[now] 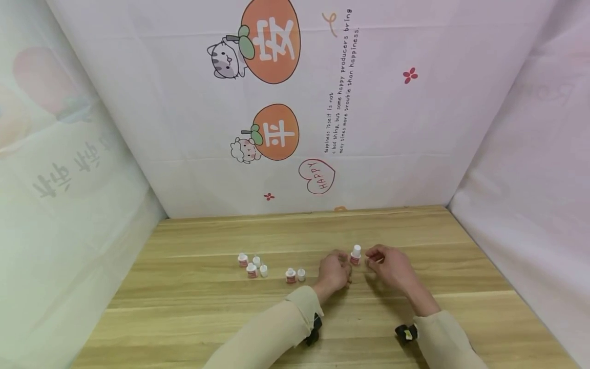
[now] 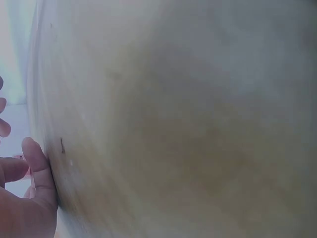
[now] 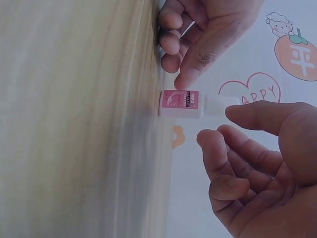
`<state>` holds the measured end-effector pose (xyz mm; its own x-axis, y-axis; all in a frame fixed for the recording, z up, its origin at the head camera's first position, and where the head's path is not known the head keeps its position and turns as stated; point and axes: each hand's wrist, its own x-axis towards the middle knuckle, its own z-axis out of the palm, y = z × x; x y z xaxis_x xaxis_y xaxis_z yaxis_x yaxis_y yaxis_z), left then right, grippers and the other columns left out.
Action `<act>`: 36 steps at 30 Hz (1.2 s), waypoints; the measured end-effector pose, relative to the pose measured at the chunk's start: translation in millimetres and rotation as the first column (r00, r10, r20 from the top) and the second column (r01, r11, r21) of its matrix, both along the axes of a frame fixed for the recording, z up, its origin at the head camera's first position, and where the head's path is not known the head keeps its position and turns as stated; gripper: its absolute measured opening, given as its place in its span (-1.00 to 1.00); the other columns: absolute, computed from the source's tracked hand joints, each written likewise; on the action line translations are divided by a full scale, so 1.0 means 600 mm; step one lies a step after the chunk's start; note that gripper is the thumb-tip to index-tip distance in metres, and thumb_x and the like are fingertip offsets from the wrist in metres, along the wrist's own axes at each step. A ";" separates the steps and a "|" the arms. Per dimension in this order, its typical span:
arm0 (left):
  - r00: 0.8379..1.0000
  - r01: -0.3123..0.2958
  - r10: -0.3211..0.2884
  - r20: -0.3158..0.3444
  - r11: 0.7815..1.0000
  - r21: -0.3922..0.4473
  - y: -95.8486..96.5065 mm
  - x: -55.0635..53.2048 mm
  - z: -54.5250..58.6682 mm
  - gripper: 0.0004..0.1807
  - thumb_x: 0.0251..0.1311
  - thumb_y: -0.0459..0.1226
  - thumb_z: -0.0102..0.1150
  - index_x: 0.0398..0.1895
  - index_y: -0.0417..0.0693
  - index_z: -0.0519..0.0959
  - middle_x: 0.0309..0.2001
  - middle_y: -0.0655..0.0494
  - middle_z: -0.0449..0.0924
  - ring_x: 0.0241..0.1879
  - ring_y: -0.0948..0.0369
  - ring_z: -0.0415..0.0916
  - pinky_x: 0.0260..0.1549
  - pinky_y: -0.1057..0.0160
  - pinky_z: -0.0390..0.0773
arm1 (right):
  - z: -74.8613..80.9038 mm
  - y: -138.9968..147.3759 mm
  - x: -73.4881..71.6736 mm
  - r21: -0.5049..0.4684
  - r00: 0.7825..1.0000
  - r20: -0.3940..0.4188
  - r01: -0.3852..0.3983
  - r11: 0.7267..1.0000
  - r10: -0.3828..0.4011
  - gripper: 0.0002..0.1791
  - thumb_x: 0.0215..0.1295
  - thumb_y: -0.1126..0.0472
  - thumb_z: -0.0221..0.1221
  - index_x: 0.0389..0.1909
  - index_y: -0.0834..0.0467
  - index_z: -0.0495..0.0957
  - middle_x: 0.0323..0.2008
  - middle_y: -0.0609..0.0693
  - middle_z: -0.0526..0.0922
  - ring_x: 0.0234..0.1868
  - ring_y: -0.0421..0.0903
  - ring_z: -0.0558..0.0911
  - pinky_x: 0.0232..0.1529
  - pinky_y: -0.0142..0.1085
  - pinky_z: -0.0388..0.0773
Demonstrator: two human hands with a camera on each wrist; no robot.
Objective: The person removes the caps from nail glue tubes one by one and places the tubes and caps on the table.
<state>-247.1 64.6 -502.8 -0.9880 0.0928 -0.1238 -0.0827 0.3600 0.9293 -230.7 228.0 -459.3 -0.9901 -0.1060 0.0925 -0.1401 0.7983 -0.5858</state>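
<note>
A small glue bottle with a pink label and a white cap stands upright on the wooden table, between the two hands. On its left side is my left hand, fingers loosely bent, the thumb tip right at the bottle's edge in the right wrist view. My right hand is on the other side, fingers loosely curled and a small gap from the bottle in the head view. Its thumb overlaps the cap's end in the right wrist view. Behind the left fingers, part of the pink label shows in the left wrist view.
Two bottles without caps, a rear bottle and a front bottle, stand at the left beside two white caps. Nearer the left hand are another uncapped bottle and its neighbouring cap. A printed cloth rises behind the table.
</note>
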 end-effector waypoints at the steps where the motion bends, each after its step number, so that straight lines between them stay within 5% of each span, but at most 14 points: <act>1: 1.000 -0.002 0.002 -0.001 1.000 -0.002 0.000 -0.002 0.000 -0.75 0.28 -0.47 0.16 0.00 -0.16 0.52 -0.43 0.11 0.60 -0.67 0.26 0.52 -0.73 0.33 0.60 | 0.001 -0.001 0.000 0.000 1.000 0.005 0.009 1.000 -0.009 -0.79 0.33 0.18 0.24 -0.10 0.19 0.66 -0.24 0.04 0.75 -0.22 -0.06 0.68 -0.19 -0.13 0.64; 10: 1.000 0.016 -0.016 0.002 1.000 0.017 0.002 -0.014 -0.002 -0.69 0.30 -0.47 0.14 0.11 -0.25 0.55 -0.46 0.07 0.61 -0.71 0.28 0.50 -0.71 0.31 0.64 | 0.003 -0.004 -0.009 -0.001 1.000 0.011 0.008 1.000 -0.008 -0.76 0.36 0.12 0.24 -0.08 0.17 0.64 -0.21 0.04 0.75 -0.20 -0.05 0.69 -0.20 -0.12 0.64; 19: 0.999 0.038 -0.038 0.008 0.999 0.017 0.002 -0.015 -0.001 -0.88 0.27 -0.47 0.17 -0.17 -0.19 0.60 -0.53 0.04 0.63 -0.72 0.28 0.49 -0.74 0.36 0.59 | 0.006 -0.009 -0.014 -0.016 1.000 0.002 0.008 1.000 -0.008 -0.78 0.35 0.10 0.25 -0.10 0.14 0.65 -0.22 0.02 0.75 -0.21 -0.06 0.70 -0.23 -0.16 0.64; 36: 0.998 0.027 -0.030 0.054 0.998 0.052 0.005 -0.017 0.012 -0.85 0.24 -0.49 0.16 -0.17 -0.18 0.58 -0.35 0.01 0.75 -0.67 0.18 0.61 -0.64 0.28 0.68 | 0.013 -0.024 -0.023 -0.011 1.000 0.008 0.026 1.000 -0.026 -0.71 0.36 0.02 0.25 -0.08 0.15 0.63 -0.20 0.02 0.74 -0.15 0.01 0.69 -0.20 -0.10 0.65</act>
